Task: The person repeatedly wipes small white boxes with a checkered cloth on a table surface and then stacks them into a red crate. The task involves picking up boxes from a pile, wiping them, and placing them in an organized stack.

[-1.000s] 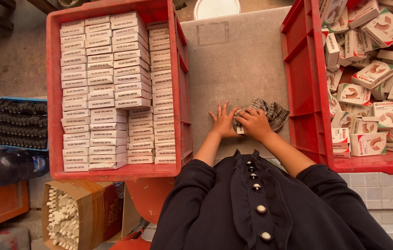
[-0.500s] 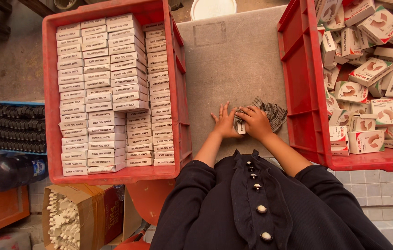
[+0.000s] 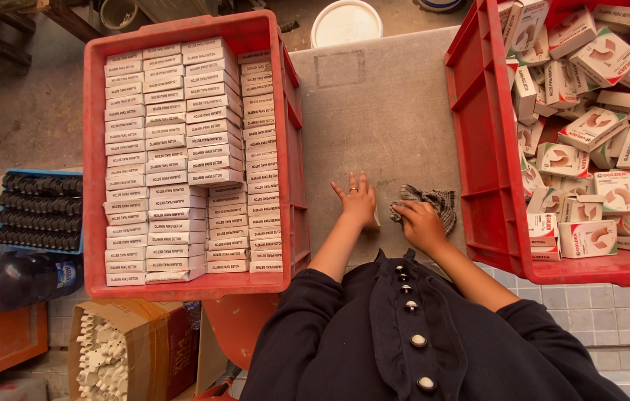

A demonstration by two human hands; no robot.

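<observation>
At the near edge of the grey table (image 3: 382,111), just beyond a black buttoned garment (image 3: 411,334), two bare hands are being held side by side, slightly apart. The left hand (image 3: 357,204) is being laid flat on the tabletop, fingers spread, a ring showing on one; a small white box (image 3: 374,220) is just being glimpsed under its right edge, mostly hidden. The right hand (image 3: 420,223) is being closed over a checked cloth (image 3: 434,202), fingers curled and bunching the fabric against the table. Left of the hands, a red crate (image 3: 92,148) is being filled with neat rows of flat white boxes (image 3: 181,148). Right of them, a second red crate (image 3: 482,134) is being kept with loose cartons (image 3: 597,126) jumbled inside. Farther off, a white lid (image 3: 346,21) is being seen past the table.
</observation>
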